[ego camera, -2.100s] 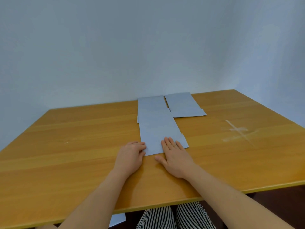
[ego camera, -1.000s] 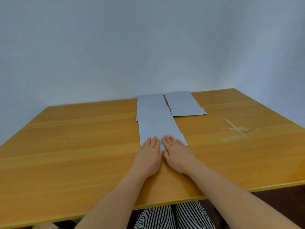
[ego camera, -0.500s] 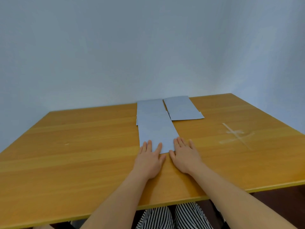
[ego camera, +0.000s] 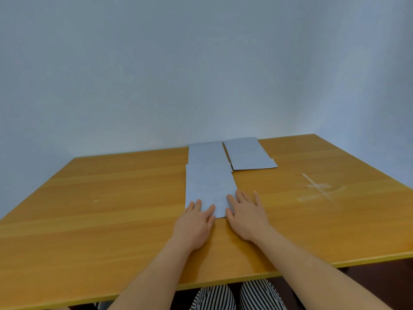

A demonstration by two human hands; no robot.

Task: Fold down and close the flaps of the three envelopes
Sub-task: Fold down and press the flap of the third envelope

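Three pale grey-blue envelopes lie flat on the wooden table (ego camera: 111,220). The nearest envelope (ego camera: 210,189) lies lengthwise in front of me, and its near end is under my fingers. Behind it, partly overlapped, lies a second envelope (ego camera: 205,152). The third envelope (ego camera: 248,155) sits to the back right, with small flap corners showing at its near edge. My left hand (ego camera: 194,222) presses flat on the near left corner of the nearest envelope, fingers spread. My right hand (ego camera: 248,214) presses flat on its near right corner, partly on the wood.
Pale crossed tape marks (ego camera: 319,191) show on the table to the right. A plain wall stands right behind the table's far edge. My striped trousers (ego camera: 237,295) are visible below the near table edge.
Both hands came together on the near end of the nearest envelope, then slid apart toward its two corners. The flap tab seen at its near right corner no longer shows.
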